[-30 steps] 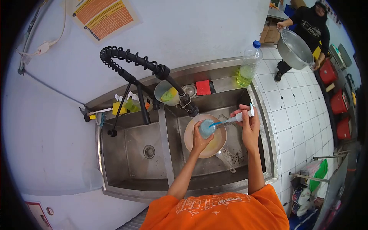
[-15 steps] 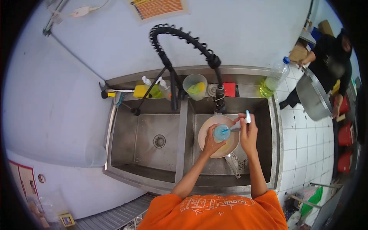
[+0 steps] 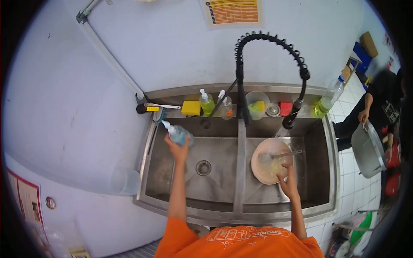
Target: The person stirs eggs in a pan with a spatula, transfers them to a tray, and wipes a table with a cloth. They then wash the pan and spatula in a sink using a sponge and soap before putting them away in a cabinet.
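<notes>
My left hand (image 3: 178, 149) is wrapped round a pump bottle of blue liquid (image 3: 180, 134) above the left sink basin (image 3: 215, 172). Over the near right part of a round pan (image 3: 262, 170) is my right hand (image 3: 289, 182), fingers apart, beside the rim. The pan lies in the right basin (image 3: 303, 172) with liquid in it, and a metal utensil or handle (image 3: 287, 154) crosses its right side. Water sprays from the black hose faucet (image 3: 289, 121) just behind the pan.
Behind the basins stand a yellow sponge (image 3: 191, 108), two pump bottles, a plastic tub (image 3: 257, 111) and a red item (image 3: 285, 109). A tall bottle (image 3: 329, 101) is at the right corner. At right, a person (image 3: 380, 101) holds a large metal pot (image 3: 366, 150).
The blue bottle moved left in my left hand, its pump now fitted on. My right hand let go of the pump. Water now runs. The view shifted, and the other person moved.
</notes>
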{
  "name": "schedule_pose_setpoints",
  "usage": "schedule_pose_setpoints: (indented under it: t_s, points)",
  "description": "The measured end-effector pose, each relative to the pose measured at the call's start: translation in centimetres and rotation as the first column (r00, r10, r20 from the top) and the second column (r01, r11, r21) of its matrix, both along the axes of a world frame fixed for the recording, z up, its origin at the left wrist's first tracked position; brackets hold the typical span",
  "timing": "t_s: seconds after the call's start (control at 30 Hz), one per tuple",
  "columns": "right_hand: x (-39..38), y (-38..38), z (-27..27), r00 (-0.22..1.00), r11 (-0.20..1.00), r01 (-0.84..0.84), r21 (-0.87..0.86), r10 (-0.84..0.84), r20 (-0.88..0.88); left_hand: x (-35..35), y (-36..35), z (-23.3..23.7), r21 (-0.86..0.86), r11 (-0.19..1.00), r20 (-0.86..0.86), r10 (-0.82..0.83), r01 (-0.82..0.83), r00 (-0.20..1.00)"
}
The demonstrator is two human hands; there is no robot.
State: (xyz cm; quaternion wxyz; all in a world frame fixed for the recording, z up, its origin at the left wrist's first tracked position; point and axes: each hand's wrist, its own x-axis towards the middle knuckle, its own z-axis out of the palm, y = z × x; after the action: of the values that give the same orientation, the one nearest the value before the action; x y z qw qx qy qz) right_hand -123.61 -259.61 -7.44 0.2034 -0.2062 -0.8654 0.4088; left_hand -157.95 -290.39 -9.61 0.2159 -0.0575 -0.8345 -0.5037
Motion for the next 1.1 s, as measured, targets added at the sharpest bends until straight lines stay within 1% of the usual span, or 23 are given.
schedule_pose_setpoints:
  t_s: [0.07, 0.1, 0.17, 0.27, 0.3, 0.33, 0.37, 0.4, 0.43, 0.5, 0.53, 0.57, 0.6, 0.67, 0.7, 0.73, 0.8, 0.87, 0.93, 0.97, 1.0, 1.07, 1.1]
  points:
    - [2.0, -3.2, -1.7, 0.987, 0.989, 0.148, -0.011, -0.147, 0.063, -7.4, -1.3, 0.3, 0.025, 0.997, 0.056, -0.074, 0.073, 0.996]
    - [3.1, -5.2, -2.7, 0.968, 0.973, 0.232, -0.019, -0.228, 0.108, -11.3, -1.6, -1.1, -0.019, 0.997, -0.012, -0.078, 0.078, 0.997]
    - [5.1, -9.4, -3.9, 0.931, 0.931, 0.362, -0.044, -0.358, 0.074, -16.0, -1.6, -1.7, -0.046, 0.99, 0.02, -0.136, 0.137, 0.99]
    - [8.9, -14.8, -4.4, 0.887, 0.899, 0.437, 0.027, -0.435, 0.151, -22.2, -0.7, -5.1, -0.086, 0.97, 0.024, -0.225, 0.227, 0.974]
    - [9.8, -15.8, -3.7, 0.878, 0.898, 0.438, 0.029, -0.435, 0.2, -23.4, -0.3, -6.1, -0.079, 0.982, 0.076, -0.167, 0.173, 0.983]
    - [10.6, -16.7, -3.2, 0.871, 0.891, 0.452, 0.047, -0.452, 0.194, -24.5, -0.2, -7.2, -0.083, 0.99, 0.132, -0.106, 0.118, 0.986]
    - [11.6, -17.6, -2.7, 0.839, 0.863, 0.504, 0.032, -0.498, 0.219, -25.2, -0.2, -8.2, -0.07, 0.989, 0.135, -0.124, 0.134, 0.983]
    - [12.5, -18.4, -2.7, 0.803, 0.83, 0.557, 0.013, -0.543, 0.244, -25.6, -0.3, -9.0, -0.114, 0.989, 0.089, -0.089, 0.099, 0.992]
    - [13.9, -18.8, -3.2, 0.8, 0.834, 0.543, 0.102, -0.55, 0.239, -25.9, -0.4, -9.7, -0.16, 0.985, 0.038, -0.063, 0.068, 0.997]
    - [15.2, -20.0, -2.4, 0.791, 0.824, 0.549, 0.143, -0.567, 0.231, -24.9, -1.7, -9.6, -0.128, 0.975, 0.085, -0.172, 0.182, 0.981]
    - [16.2, -20.6, -2.1, 0.787, 0.816, 0.553, 0.169, -0.578, 0.215, -25.3, -2.4, -10.8, -0.108, 0.974, 0.007, -0.202, 0.201, 0.979]
    - [17.2, -21.4, -1.8, 0.778, 0.804, 0.574, 0.157, -0.595, 0.2, -23.0, -2.8, -8.7, -0.141, 0.972, 0.137, -0.166, 0.185, 0.977]
    - [18.6, -22.1, -1.5, 0.768, 0.789, 0.597, 0.147, -0.615, 0.18, -21.1, -3.3, -7.7, -0.152, 0.972, 0.047, -0.175, 0.18, 0.983]
    - [23.3, -24.1, -1.8, 0.707, 0.728, 0.67, 0.146, -0.686, 0.17, -21.3, -4.0, -11.6, -0.17, 0.985, -0.088, 0.0, -0.015, 0.996]
    - [26.2, -25.0, -2.3, 0.681, 0.705, 0.687, 0.173, -0.709, 0.185, -17.6, -4.4, -10.1, -0.018, 0.998, 0.016, -0.061, 0.061, 0.998]
    - [29.5, -25.8, -2.8, 0.657, 0.687, 0.698, 0.2, -0.726, 0.203, -15.6, -4.5, -11.3, 0.031, 0.999, -0.022, 0.018, -0.018, 1.0]
    - [37.4, -28.3, -5.0, 0.578, 0.616, 0.764, 0.193, -0.786, 0.221, -7.1, -4.7, -10.0, 0.176, 0.984, 0.07, 0.025, -0.037, 0.997]
    - [48.2, -31.5, -10.4, 0.391, 0.495, 0.839, 0.225, -0.836, 0.384, 5.0, -5.1, -7.6, 0.349, 0.936, 0.001, -0.06, 0.056, 0.998]
    - [60.1, -36.0, -17.6, 0.179, 0.358, 0.905, 0.231, -0.812, 0.555, 17.2, -6.2, -7.2, 0.388, 0.91, -0.006, -0.153, 0.144, 0.988]
    - [65.0, -38.5, -20.2, 0.038, 0.263, 0.937, 0.231, -0.731, 0.681, 23.2, -7.0, -7.9, 0.421, 0.884, -0.02, -0.218, 0.206, 0.976]
    - [69.6, -41.0, -22.8, -0.092, 0.172, 0.954, 0.246, -0.612, 0.785, 28.4, -7.8, -9.4, 0.354, 0.907, -0.036, -0.229, 0.227, 0.973]
    - [78.6, -46.9, -29.1, -0.059, 0.02, 0.996, 0.086, -0.581, 0.812, 38.3, -10.0, -11.8, 0.268, 0.925, -0.063, -0.261, 0.268, 0.963]
    - [81.7, -49.3, -31.1, -0.074, -0.09, 0.995, 0.031, -0.53, 0.845, 42.2, -11.4, -13.7, 0.284, 0.871, -0.061, -0.401, 0.401, 0.914]
